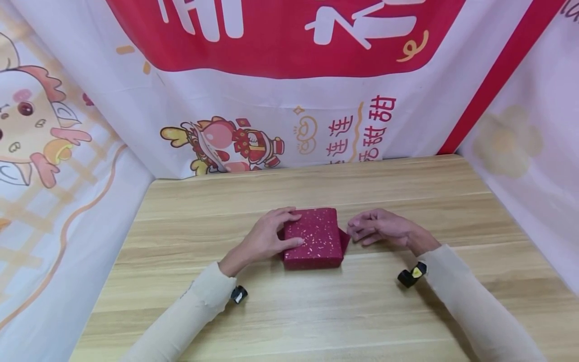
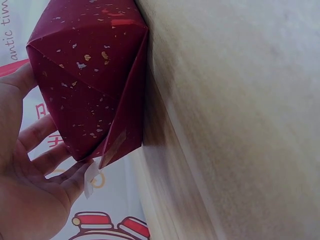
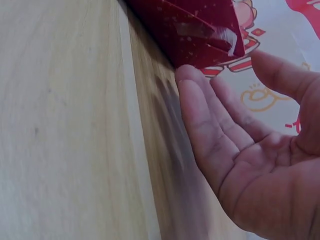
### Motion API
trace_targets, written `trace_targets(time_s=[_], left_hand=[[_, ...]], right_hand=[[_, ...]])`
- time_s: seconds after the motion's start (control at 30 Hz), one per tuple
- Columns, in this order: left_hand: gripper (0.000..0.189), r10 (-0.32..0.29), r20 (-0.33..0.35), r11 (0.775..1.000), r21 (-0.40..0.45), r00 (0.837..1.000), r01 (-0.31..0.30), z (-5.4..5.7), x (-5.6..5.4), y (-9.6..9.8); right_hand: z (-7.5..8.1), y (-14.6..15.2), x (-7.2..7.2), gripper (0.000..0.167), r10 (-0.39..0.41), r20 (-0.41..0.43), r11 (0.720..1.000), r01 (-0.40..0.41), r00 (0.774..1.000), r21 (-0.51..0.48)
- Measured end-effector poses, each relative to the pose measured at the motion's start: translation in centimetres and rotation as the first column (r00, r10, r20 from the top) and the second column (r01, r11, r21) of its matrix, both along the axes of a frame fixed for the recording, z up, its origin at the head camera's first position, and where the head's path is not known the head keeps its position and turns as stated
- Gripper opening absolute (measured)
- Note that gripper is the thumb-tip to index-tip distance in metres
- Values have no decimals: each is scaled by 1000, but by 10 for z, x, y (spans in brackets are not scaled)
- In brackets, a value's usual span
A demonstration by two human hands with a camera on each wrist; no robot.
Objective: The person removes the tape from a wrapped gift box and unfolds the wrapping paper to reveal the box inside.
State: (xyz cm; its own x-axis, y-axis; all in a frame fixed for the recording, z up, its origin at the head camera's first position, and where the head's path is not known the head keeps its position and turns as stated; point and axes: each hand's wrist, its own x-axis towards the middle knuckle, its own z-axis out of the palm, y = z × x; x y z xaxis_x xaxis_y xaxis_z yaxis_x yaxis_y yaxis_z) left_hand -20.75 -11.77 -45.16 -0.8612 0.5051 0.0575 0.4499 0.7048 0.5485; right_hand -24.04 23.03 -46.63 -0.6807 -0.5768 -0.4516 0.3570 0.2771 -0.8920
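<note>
A box in dark red wrapping paper (image 1: 312, 236) with gold and silver flecks lies flat on the wooden table. My left hand (image 1: 268, 234) rests on its left side, thumb and fingers spread over the top. In the left wrist view, that end of the box shows folded paper (image 2: 82, 95) with a loose pointed flap (image 2: 122, 132). A small whitish strip (image 2: 91, 179) sticks out beside the flap's tip. My right hand (image 1: 382, 229), fingers loosely bent, is beside the right end. There, a paper flap (image 1: 344, 240) juts out, carrying a clear shiny strip (image 3: 225, 39), with my fingertips close by.
The wooden table (image 1: 289, 311) runs back to a printed white and red cloth (image 1: 289, 90). More printed cloth hangs at the left (image 1: 90, 176) and right (image 1: 511, 151) sides. Small black devices sit at both wrists.
</note>
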Motion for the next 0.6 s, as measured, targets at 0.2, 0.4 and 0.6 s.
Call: trace_targets(time_s=[0.2, 0.4, 0.6], left_hand=[[65, -2, -15, 1000, 13, 1000, 2, -2, 0, 0], [66, -20, -59, 999, 28, 998, 22, -5, 1, 1], [64, 38, -89, 999, 10, 995, -37, -5, 7, 3]], right_hand=[[5, -12, 4, 50, -52, -75, 997, 55, 996, 48], [22, -30, 17, 44, -197, -267, 967, 231, 943, 103], [35, -53, 32, 33, -226, -298, 964, 258, 927, 70]])
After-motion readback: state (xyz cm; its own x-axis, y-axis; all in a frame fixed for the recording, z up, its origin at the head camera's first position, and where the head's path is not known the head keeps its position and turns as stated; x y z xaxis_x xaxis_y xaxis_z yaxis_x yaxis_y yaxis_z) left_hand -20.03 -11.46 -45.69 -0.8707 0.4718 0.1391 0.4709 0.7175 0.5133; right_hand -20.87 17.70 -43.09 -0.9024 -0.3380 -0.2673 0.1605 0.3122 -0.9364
